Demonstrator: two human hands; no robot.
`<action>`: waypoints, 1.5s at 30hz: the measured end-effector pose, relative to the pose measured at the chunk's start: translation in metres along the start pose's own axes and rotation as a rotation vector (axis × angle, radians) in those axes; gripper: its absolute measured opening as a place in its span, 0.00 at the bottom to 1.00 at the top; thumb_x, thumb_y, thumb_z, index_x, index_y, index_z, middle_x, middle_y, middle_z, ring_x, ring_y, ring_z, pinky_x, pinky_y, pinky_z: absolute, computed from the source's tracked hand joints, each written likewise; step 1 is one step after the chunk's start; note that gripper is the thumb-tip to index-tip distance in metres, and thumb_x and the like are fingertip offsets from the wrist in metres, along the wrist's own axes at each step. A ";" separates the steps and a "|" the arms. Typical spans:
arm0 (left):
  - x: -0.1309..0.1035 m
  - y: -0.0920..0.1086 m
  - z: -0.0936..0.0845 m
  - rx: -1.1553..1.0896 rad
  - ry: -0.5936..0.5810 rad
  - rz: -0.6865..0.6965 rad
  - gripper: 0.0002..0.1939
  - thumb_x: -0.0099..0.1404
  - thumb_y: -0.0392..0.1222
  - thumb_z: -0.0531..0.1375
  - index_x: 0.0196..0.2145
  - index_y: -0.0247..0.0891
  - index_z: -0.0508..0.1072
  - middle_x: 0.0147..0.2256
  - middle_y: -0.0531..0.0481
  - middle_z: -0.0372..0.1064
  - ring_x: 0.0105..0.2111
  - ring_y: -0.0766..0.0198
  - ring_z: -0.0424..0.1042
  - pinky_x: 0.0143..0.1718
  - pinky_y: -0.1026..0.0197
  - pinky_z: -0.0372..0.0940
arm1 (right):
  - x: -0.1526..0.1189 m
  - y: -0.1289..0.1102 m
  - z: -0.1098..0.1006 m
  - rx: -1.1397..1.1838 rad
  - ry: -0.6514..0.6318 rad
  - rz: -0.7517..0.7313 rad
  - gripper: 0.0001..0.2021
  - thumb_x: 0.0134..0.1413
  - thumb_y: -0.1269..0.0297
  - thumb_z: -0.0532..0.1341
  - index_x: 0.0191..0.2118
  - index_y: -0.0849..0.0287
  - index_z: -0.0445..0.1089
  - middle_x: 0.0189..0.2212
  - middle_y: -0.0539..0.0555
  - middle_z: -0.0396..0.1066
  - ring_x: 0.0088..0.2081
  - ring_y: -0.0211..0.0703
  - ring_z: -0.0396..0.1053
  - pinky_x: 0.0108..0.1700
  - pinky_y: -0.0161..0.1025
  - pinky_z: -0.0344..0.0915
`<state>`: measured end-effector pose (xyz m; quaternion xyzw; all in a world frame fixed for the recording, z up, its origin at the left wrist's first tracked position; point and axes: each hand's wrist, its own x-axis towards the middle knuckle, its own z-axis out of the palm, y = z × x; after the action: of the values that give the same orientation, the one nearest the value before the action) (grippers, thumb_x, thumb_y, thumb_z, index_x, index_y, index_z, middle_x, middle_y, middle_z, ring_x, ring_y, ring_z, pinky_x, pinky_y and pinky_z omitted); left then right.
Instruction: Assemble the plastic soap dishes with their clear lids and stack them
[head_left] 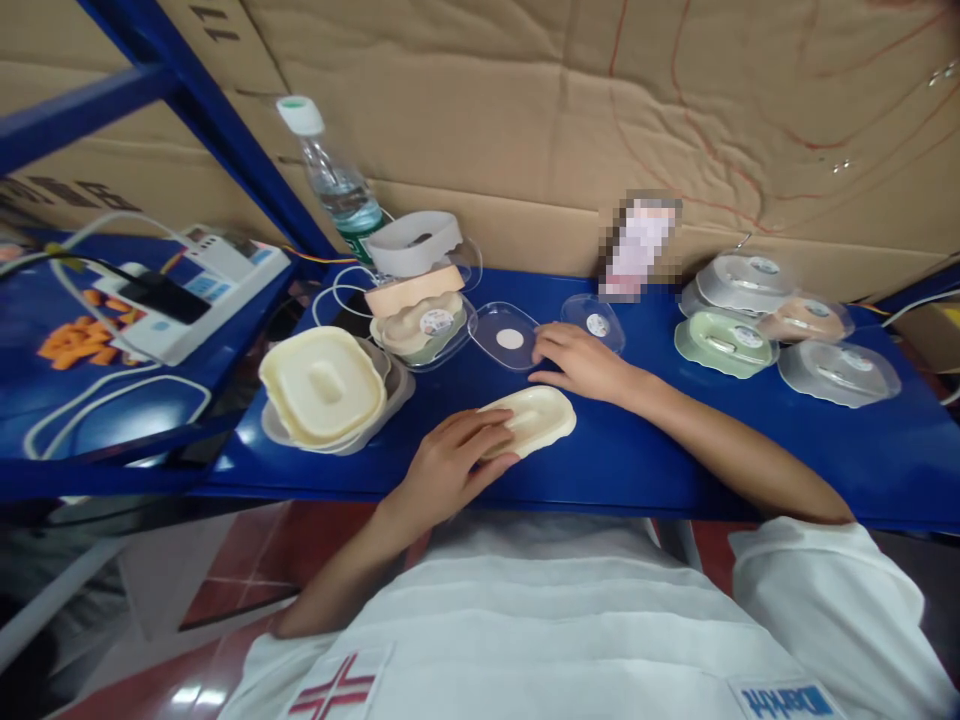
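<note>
My left hand [454, 460] is on a shallow cream plastic tray [551, 415] near the table's front edge, fingers over its left end and thumb along the near side. Beyond it, my right hand [581, 362] reaches across with curled fingers on the right edge of a clear plastic lid [491, 335] bearing a round white sticker. The fingertips partly cover that edge. Just behind my right hand lies another clear lid [598, 318], its sticker printed. To the left, a larger cream tray [292, 385] sits on top of a stack of similar trays.
Lidded boxes [724, 345] in green, grey and peach stand at the right. At the back left are stacked plastic parts [416, 245] and a water bottle [341, 195]. A phone-like object [637, 250] leans on the cardboard. A power strip [225, 290] and orange pieces [79, 340] lie far left.
</note>
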<state>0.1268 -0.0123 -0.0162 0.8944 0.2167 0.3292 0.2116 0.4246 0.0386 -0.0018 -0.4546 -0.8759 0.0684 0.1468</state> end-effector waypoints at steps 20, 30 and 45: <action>-0.003 -0.007 0.003 -0.039 0.328 -0.380 0.25 0.84 0.54 0.46 0.66 0.39 0.70 0.52 0.41 0.80 0.52 0.57 0.80 0.53 0.55 0.73 | -0.100 -0.011 -0.021 1.008 0.513 0.621 0.25 0.67 0.43 0.66 0.66 0.35 0.69 0.74 0.51 0.57 0.59 0.52 0.76 0.58 0.57 0.80; -0.004 -0.012 0.006 0.123 0.131 0.021 0.27 0.75 0.32 0.62 0.68 0.45 0.66 0.68 0.39 0.66 0.63 0.56 0.74 0.64 0.51 0.72 | -0.102 -0.016 -0.015 0.086 0.222 0.425 0.30 0.71 0.45 0.62 0.73 0.47 0.65 0.74 0.63 0.60 0.73 0.65 0.61 0.70 0.67 0.62; 0.001 -0.008 0.007 0.306 -0.121 0.069 0.20 0.75 0.48 0.66 0.61 0.41 0.73 0.63 0.35 0.72 0.64 0.44 0.73 0.69 0.35 0.65 | -0.101 -0.012 -0.013 -0.114 0.179 0.336 0.33 0.73 0.43 0.58 0.76 0.52 0.61 0.76 0.67 0.56 0.75 0.66 0.58 0.73 0.69 0.55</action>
<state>0.1304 -0.0069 -0.0252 0.9412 0.2205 0.2451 0.0739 0.4746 -0.0513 -0.0059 -0.6062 -0.7736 0.0014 0.1847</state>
